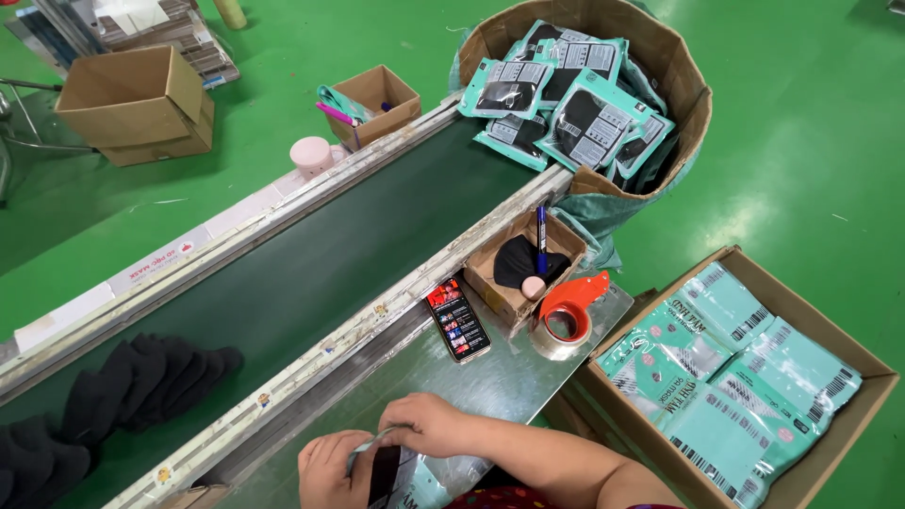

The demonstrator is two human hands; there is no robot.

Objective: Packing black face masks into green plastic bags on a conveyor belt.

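1. The left hand (332,468) grips the side of a teal packet (401,481) with a black thing inside, low in the picture on the metal table (490,382).
2. The right hand (429,424) pinches the top of the same packet, fingers curled on it.
3. A phone (457,319) lies on the table near the hands.
4. An orange tape roller (570,311) sits just beside a small box (514,269) with a blue pen (541,240).
5. A big box (811,452) on the right holds teal packets.
6. Black cloths (141,377) lie on the dark belt (311,273).
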